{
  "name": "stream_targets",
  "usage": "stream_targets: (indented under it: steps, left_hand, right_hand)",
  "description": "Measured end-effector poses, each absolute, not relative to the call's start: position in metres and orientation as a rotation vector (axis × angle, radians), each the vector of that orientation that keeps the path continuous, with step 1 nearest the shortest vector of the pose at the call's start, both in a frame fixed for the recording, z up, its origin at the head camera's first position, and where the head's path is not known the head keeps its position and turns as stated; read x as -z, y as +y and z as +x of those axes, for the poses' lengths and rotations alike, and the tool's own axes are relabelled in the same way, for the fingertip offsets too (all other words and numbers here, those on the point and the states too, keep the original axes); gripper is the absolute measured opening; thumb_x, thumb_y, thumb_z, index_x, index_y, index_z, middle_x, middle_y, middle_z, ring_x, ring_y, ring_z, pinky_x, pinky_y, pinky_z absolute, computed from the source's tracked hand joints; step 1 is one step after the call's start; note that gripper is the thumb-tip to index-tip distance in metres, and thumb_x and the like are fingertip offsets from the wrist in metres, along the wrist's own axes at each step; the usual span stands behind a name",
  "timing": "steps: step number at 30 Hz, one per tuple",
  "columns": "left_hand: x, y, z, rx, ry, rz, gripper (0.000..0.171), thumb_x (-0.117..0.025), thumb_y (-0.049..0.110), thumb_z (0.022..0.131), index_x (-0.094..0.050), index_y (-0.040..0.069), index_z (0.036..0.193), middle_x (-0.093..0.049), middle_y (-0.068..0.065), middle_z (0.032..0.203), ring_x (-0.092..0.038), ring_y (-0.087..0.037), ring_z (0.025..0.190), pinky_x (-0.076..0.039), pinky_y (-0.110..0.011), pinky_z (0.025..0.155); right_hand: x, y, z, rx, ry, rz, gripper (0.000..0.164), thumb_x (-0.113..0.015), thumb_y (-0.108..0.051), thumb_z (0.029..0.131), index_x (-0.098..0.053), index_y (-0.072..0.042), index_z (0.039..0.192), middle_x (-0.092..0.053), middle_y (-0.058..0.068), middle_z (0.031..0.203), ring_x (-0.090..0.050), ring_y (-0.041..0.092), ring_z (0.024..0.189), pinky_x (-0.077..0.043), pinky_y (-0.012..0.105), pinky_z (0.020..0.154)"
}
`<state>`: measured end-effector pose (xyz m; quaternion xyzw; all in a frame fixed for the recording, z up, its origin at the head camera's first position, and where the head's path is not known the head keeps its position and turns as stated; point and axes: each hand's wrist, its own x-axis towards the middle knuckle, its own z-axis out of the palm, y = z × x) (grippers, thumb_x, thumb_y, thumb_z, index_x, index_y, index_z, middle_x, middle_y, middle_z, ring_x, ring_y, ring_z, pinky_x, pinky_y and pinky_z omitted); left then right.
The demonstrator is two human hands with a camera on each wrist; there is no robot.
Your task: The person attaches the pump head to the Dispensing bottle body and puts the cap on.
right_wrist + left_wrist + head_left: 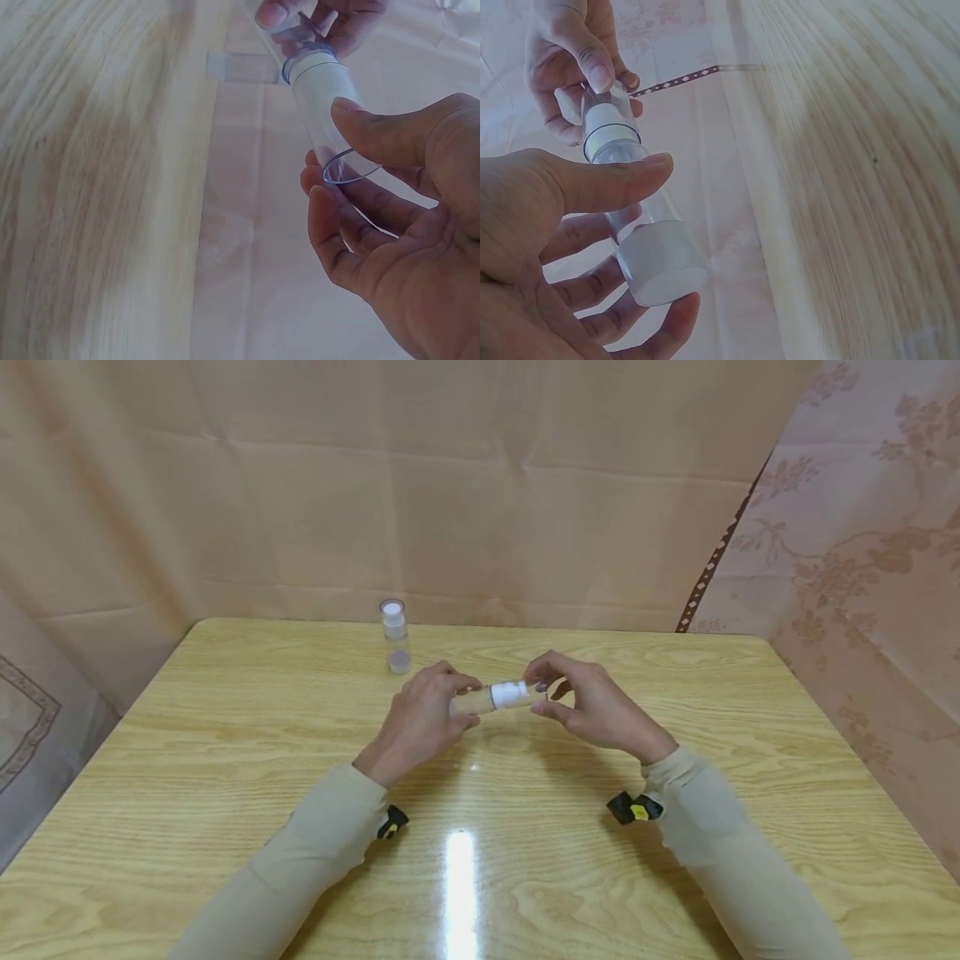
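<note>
My left hand (423,714) grips the clear body of a small pump bottle (508,694), held tilted nearly level above the table. In the left wrist view, the thumb and fingers curl about the bottle, its pale base (664,259) towards the camera. My right hand (603,706) pinches the clear cap (324,142) at the bottle's other end between thumb and fingers. Inside that cap shows the white pump head (322,86). Farther back on the table, a second pump bottle (397,639) stands upright with its clear cap over the white top.
The wood-grain table (225,760) extends under both hands, its back edge near a beige curtain (450,493). A flowered cloth (870,543) hangs at the right. Dark wrist devices (636,808) are worn under both sleeves.
</note>
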<state>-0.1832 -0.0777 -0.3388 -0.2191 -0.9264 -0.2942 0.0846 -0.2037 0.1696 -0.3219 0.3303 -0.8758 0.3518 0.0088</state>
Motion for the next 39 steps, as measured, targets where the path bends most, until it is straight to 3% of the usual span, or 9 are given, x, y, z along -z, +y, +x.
stream_targets:
  steps: [17,29,39]
  left_hand:
    - [0.34,-0.0747,-0.1823,0.83,-2.744,-0.714,0.038,-0.085,0.014,0.083,-0.074,0.006,0.119,-0.068,-0.012,0.11,-0.062,-0.03,0.099,-0.055,-0.044,0.076]
    - [0.3406,-0.0738,-0.1807,0.86,-2.746,-0.741,0.038,-0.082,0.011,0.086,-0.073,0.003,0.122,-0.067,-0.013,0.115,-0.06,-0.031,0.101,-0.051,-0.047,0.088]
    - [0.3417,-0.0717,-0.1801,0.907,-2.758,-0.725,0.039,-0.082,0.011,0.086,-0.072,0.003,0.123,-0.067,-0.013,0.114,-0.06,-0.032,0.102,-0.05,-0.05,0.09]
  right_hand:
    - [0.3275,0.1627,-0.2015,-1.104,-2.687,1.07,0.028,-0.076,-0.002,0.09,-0.063,-0.004,0.115,-0.068,0.006,0.11,-0.064,0.02,0.096,-0.057,0.039,0.082]
    - [0.3323,0.1606,-0.2006,-1.141,-2.632,1.11,0.023,-0.073,-0.002,0.091,-0.063,-0.004,0.112,-0.07,0.006,0.107,-0.064,0.018,0.087,-0.056,0.036,0.075]
    - [0.3298,0.1603,-0.1999,-1.111,-2.625,1.116,0.022,-0.074,-0.003,0.091,-0.065,-0.004,0.111,-0.071,0.004,0.105,-0.063,0.015,0.085,-0.053,0.032,0.072]
